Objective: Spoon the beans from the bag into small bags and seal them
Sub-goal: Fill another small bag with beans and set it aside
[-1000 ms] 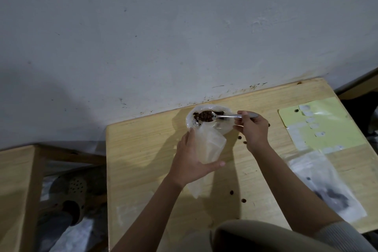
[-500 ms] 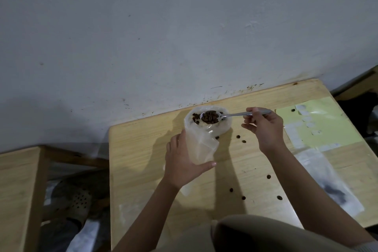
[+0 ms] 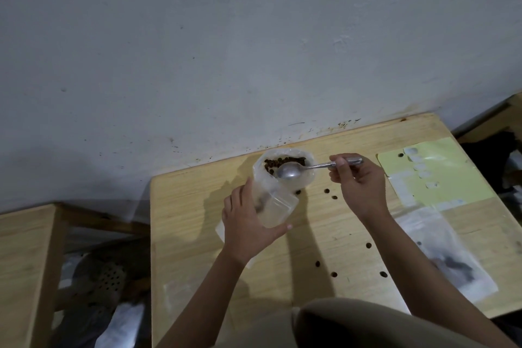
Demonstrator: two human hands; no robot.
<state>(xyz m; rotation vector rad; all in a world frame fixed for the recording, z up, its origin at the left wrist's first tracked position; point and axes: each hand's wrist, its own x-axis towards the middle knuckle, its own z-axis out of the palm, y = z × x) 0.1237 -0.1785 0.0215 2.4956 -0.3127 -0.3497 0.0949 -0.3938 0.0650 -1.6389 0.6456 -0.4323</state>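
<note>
Here the big clear bag (image 3: 285,168) stands open at the worktop's (image 3: 192,206) far edge by the wall, dark beans (image 3: 275,163) heaped inside. I see my right hand (image 3: 358,186) with its fingers pinching the spoon (image 3: 299,169) handle, the empty bowl lying over the bag's mouth. My left hand (image 3: 248,223) wraps its fingers around a small clear bag (image 3: 275,207) just beside it. Stray beans (image 3: 333,274) dot the wood; yellow sheets (image 3: 440,172) and a flat pouch (image 3: 446,254) lie to the right.

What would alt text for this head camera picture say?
A person's right hand holds an empty spoon over an open bag of beans, while the left hand grips a small clear bag. Loose beans dot the wooden table.
</note>
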